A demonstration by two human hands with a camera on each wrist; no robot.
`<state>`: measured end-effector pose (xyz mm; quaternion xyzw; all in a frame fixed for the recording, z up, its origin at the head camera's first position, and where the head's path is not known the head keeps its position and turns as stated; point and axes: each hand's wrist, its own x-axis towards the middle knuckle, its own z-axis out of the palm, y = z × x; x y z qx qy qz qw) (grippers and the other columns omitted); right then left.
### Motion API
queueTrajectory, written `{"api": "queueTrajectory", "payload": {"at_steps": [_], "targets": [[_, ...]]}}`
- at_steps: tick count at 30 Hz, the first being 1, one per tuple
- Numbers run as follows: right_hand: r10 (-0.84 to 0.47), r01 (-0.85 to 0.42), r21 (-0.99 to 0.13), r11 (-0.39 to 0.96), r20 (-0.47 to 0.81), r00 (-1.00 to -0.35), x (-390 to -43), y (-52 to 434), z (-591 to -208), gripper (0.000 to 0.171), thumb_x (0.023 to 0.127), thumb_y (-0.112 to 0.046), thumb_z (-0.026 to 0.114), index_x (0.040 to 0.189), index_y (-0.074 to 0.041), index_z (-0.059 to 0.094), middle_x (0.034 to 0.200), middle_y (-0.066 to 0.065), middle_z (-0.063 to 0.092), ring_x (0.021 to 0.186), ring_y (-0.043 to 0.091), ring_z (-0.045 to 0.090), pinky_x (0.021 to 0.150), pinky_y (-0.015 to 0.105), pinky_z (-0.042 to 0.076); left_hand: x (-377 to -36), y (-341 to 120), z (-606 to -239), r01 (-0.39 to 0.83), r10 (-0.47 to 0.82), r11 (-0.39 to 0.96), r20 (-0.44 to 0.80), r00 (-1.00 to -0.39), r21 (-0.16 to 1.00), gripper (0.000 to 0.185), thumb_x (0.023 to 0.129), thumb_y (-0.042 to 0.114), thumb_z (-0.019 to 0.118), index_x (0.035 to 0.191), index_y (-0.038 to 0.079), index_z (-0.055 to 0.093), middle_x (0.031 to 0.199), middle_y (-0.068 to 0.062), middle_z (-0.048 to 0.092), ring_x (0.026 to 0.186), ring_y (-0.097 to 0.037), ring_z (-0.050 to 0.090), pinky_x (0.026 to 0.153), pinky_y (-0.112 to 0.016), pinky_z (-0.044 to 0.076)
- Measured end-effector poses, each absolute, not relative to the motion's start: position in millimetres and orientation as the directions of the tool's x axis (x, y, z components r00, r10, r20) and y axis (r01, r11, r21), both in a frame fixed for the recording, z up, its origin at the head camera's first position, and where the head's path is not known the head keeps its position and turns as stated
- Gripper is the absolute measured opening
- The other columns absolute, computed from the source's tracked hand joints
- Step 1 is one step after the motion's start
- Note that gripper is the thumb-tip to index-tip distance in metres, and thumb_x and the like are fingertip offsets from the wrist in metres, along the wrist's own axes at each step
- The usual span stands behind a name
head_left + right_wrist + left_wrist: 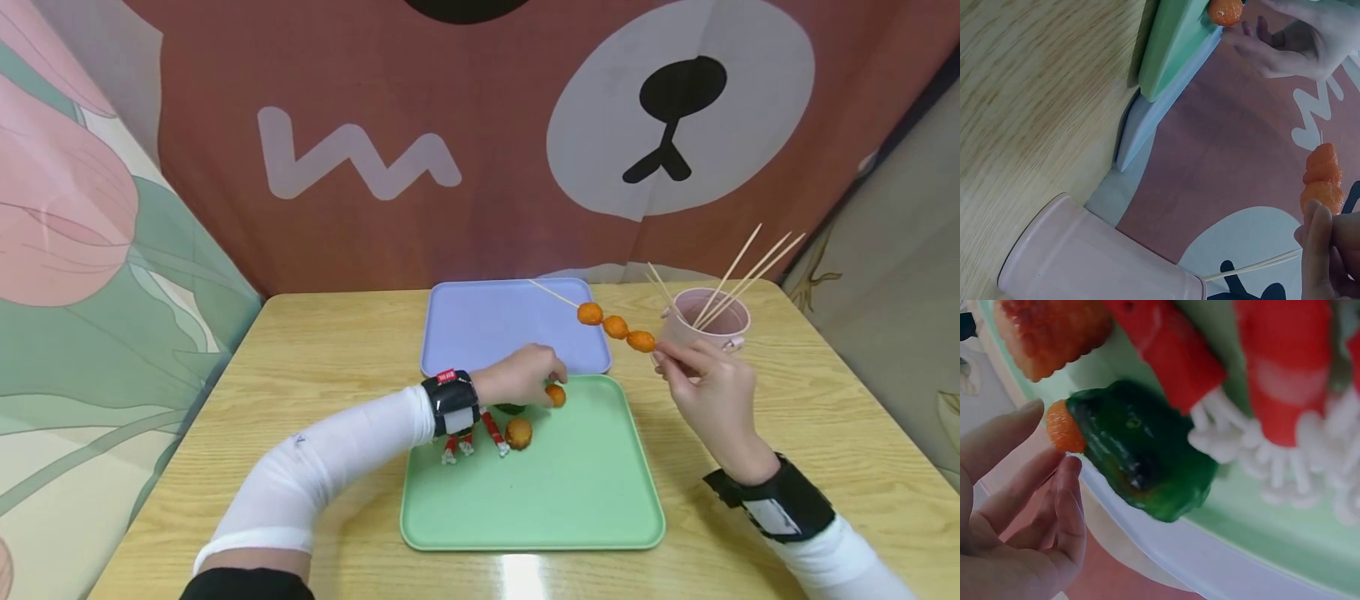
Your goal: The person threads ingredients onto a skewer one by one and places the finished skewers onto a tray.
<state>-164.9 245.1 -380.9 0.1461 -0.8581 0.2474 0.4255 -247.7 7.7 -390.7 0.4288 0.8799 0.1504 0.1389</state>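
My right hand (712, 400) pinches a thin wooden skewer (553, 292) at the right end of three orange balls (615, 327) threaded on it. The skewer tilts up to the left above the trays. My left hand (525, 375) reaches over the green tray (570, 500), its thumb and fingertips around a loose orange ball (555, 395). In the left wrist view this ball (1065, 427) lies at the fingertips, against a glossy dark green piece (1141, 450). Red rolls (1285, 369) with white mushroom-like tips lie close by. A browned, ridged piece (518, 432) sits near them.
Behind the green tray a lavender tray (480, 325) stands on the wooden table (337, 358). At the back right is a pink cup (693, 321) with several bare skewers (750, 267). A brown printed cloth (487, 217) hangs behind the table.
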Motion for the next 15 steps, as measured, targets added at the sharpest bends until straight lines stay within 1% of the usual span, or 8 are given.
{"api": "queueTrajectory", "payload": {"at_steps": [4, 7, 12, 15], "targets": [[-0.034, -0.481, -0.324, 0.815, 0.801, -0.598, -164.4, 244.0, -381.1, 0.012, 0.072, 0.002, 0.076, 0.084, 0.002, 0.075, 0.068, 0.009, 0.069, 0.054, 0.02, 0.064, 0.064, -0.004, 0.038, -247.2, 10.3, -390.8, 0.73, 0.804, 0.583, -0.122, -0.582, 0.356, 0.028, 0.077, 0.014, 0.078, 0.104, 0.009, 0.072, 0.097, 0.0, 0.068, 0.092, -0.012, 0.058, 0.08, -0.018, 0.047], [-0.026, -0.498, -0.334, 0.8, 0.811, -0.585, -164.4, 242.5, -381.0, 0.014, 0.07, 0.005, 0.077, 0.084, 0.003, 0.075, 0.067, 0.01, 0.068, 0.053, 0.023, 0.063, 0.065, -0.004, 0.037, -246.6, 11.3, -391.2, 0.744, 0.811, 0.574, -0.116, -0.573, 0.342, 0.02, 0.078, 0.013, 0.076, 0.098, 0.01, 0.071, 0.092, 0.001, 0.067, 0.086, -0.012, 0.056, 0.075, -0.018, 0.045], [-0.032, -0.489, -0.325, 0.809, 0.807, -0.59, -164.5, 242.7, -380.3, 0.013, 0.071, 0.003, 0.077, 0.084, 0.002, 0.075, 0.068, 0.01, 0.068, 0.054, 0.022, 0.064, 0.064, -0.004, 0.037, -246.0, 10.9, -393.6, 0.751, 0.814, 0.57, -0.104, -0.571, 0.334, 0.013, 0.081, 0.012, 0.073, 0.094, 0.012, 0.071, 0.087, 0.002, 0.065, 0.08, -0.012, 0.054, 0.07, -0.018, 0.044], [-0.049, -0.471, -0.308, 0.826, 0.795, -0.605, -164.5, 244.0, -379.4, 0.011, 0.073, 0.0, 0.076, 0.085, 0.002, 0.075, 0.069, 0.009, 0.069, 0.055, 0.02, 0.065, 0.064, -0.003, 0.038, -246.4, 9.6, -393.6, 0.752, 0.814, 0.568, -0.092, -0.574, 0.334, 0.012, 0.081, 0.012, 0.073, 0.093, 0.013, 0.072, 0.087, 0.003, 0.065, 0.08, -0.011, 0.054, 0.071, -0.018, 0.044]]}}
